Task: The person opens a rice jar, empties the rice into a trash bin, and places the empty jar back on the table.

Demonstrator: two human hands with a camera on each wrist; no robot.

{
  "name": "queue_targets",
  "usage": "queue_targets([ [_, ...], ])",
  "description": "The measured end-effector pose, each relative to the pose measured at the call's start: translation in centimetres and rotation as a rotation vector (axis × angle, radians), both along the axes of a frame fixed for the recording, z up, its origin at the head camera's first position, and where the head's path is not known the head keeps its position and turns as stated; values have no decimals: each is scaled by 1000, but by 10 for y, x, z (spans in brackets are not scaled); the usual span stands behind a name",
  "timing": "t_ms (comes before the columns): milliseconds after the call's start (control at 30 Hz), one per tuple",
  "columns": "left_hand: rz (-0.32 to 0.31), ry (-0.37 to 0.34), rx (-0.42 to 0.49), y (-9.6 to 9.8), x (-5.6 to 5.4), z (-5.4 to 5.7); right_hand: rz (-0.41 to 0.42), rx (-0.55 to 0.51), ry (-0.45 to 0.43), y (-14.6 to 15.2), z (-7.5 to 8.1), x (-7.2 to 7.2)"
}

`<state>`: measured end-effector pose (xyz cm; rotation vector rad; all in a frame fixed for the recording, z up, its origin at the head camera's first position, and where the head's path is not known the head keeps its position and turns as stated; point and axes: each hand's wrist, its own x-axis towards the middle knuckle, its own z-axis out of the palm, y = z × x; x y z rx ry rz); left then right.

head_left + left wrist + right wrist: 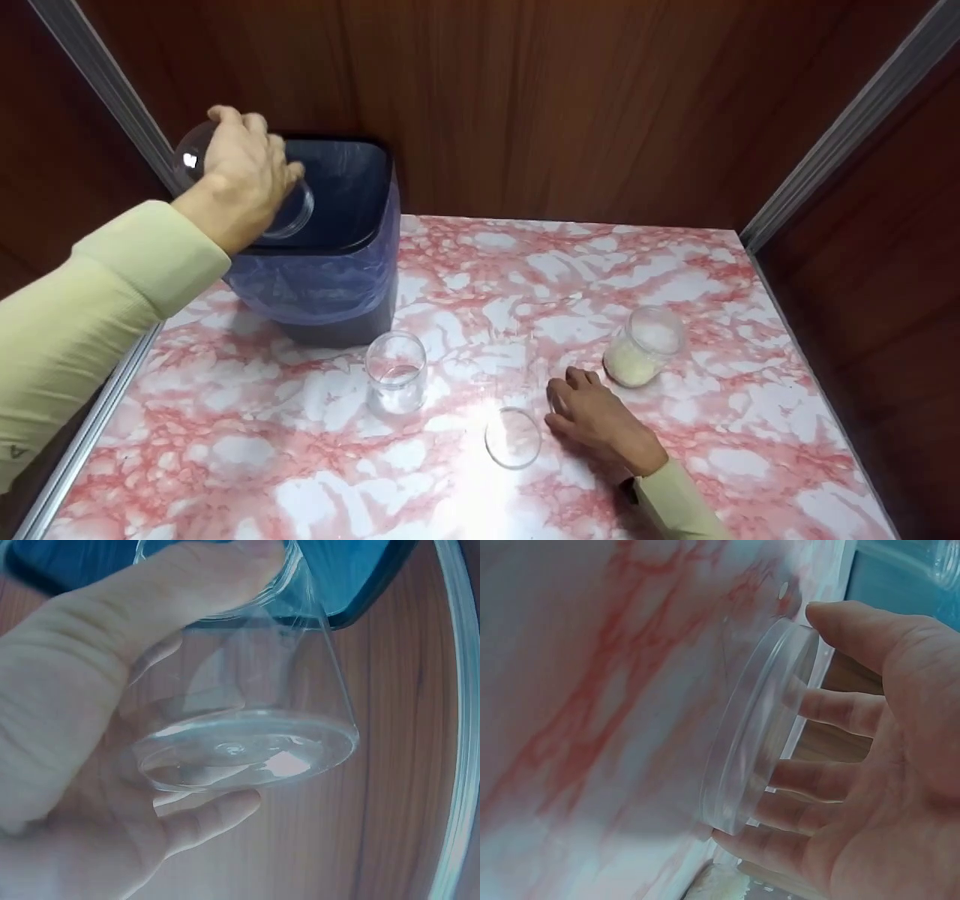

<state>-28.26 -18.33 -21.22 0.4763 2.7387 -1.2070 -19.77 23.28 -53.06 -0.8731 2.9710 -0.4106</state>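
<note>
"Wood-grain panels [525, 112] wall in your red-and-white marbled surface [225, 450] behind its back edge and on both sides, with metal strips [847, 124] running along the corners."

"And where is the glass flask [292, 694]?"

"Up off the surface, over the bin [341, 332] at the back-left corner. You have it tipped so its mouth points down into the bin and its wide base faces away, up to the left. Your left hand [244, 169] is wrapped about it, thumb laid along the neck, fingers round the far side. A bluish liner [315, 289] hangs over the bin's rim."

"What about the right hand [596, 416]?"

"Low over the surface, fingers loosely bent and apart, thumb held away from them. It is right beside a clear round dish [754, 727], which lies about midway between the left and right edges. You can't tell for certain whether your fingertips touch it."

"Anything else around?"

"Yes. One glass cup [396, 379] stands just off the bin's front-right corner. Your jar [637, 356] with pale contents stands nearer the right edge, a little beyond your right fingertips."
</note>
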Motion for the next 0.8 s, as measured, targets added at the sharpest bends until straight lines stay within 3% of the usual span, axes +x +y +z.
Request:
queue_targets([
  [233, -40, 0, -13, -4, 0, -1, -12, 0, 0, -2, -1, -1],
  [533, 6, -11, 25, -11, 5, -8, -13, 6, 3, -2, 1, -1],
  [800, 32, 52, 201, -26, 15, 3, -9, 22, -10, -1, 2, -1],
])
